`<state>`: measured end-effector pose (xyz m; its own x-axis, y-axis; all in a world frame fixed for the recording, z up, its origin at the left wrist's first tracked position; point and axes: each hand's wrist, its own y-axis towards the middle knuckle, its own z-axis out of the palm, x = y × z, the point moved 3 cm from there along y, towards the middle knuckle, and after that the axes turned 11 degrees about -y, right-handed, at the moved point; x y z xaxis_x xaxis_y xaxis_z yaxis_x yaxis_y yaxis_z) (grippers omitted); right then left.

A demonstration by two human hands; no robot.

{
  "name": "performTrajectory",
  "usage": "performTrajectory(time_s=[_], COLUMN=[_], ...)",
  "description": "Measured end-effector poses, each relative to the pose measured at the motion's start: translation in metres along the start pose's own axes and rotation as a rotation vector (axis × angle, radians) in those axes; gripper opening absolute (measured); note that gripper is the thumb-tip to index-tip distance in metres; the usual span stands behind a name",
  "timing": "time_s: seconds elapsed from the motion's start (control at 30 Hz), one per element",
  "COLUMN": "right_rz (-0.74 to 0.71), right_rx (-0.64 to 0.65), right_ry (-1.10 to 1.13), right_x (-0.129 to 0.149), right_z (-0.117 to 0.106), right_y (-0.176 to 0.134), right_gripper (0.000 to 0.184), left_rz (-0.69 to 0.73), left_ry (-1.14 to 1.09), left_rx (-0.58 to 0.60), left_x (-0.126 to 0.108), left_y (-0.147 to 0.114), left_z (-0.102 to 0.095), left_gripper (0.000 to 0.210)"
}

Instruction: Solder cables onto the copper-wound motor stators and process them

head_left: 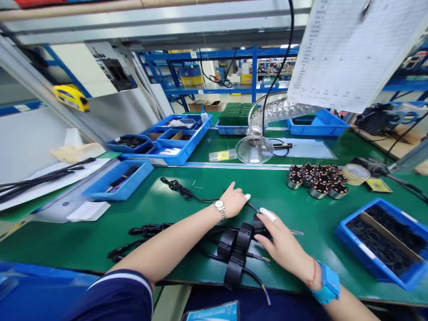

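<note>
My left hand [234, 201], with a watch at the wrist, is closed on a black cable [200, 199]. The cable's coiled end [180, 188] lies to the left on the green bench. To the right, my right hand [282, 240] has its fingers and thumb about a black round plastic cap [260, 225], with coloured wire ends [297, 232] showing beyond it. White covers sit on a fingertip of each hand. Close by are more black caps [234, 269] on cables with bare coloured wires [265, 292]. Their bundled cables [150, 230] pass under my left forearm.
Copper-wound motor stators [319, 189] and a tape roll [356, 173] stand at right, behind a blue bin [347, 238] of black parts. A clear extraction hood [254, 150] hangs over the bench's middle. Blue trays [182, 154] line the back left. A paper sheet [351, 53] hangs upper right.
</note>
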<state>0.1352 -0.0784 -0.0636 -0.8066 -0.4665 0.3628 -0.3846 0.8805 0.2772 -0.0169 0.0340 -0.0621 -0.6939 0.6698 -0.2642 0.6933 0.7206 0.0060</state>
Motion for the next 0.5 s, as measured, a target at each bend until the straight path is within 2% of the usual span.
performTrajectory(time_s=[0.07,0.13,0.23,0.33,0.5], right_rz=[0.004,0.019,0.087,0.157,0.150], right_rx=[0.012,0.003,-0.113,-0.241,-0.258], right_ry=[0.001,0.012,0.044,0.076,0.153], right_x=[0.000,-0.003,-0.017,-0.034,-0.040], right_z=[-0.001,-0.006,-0.021,-0.038,-0.044], right_y=[-0.002,-0.001,0.007,0.025,0.055], right_gripper=[0.046,0.043,0.035,0.030,0.025], left_rz=[-0.014,-0.028,-0.026,0.027,0.090], left_ry=[0.004,-0.024,-0.127,-0.255,-0.350], left_rx=[0.010,0.000,-0.024,-0.017,-0.021], left_x=[0.002,0.005,0.006,-0.006,-0.026], left_y=[0.005,0.009,0.015,0.020,0.025], left_z=[-0.001,-0.007,-0.024,-0.033,-0.024], left_gripper=[0.012,0.015,0.025,0.031,0.026])
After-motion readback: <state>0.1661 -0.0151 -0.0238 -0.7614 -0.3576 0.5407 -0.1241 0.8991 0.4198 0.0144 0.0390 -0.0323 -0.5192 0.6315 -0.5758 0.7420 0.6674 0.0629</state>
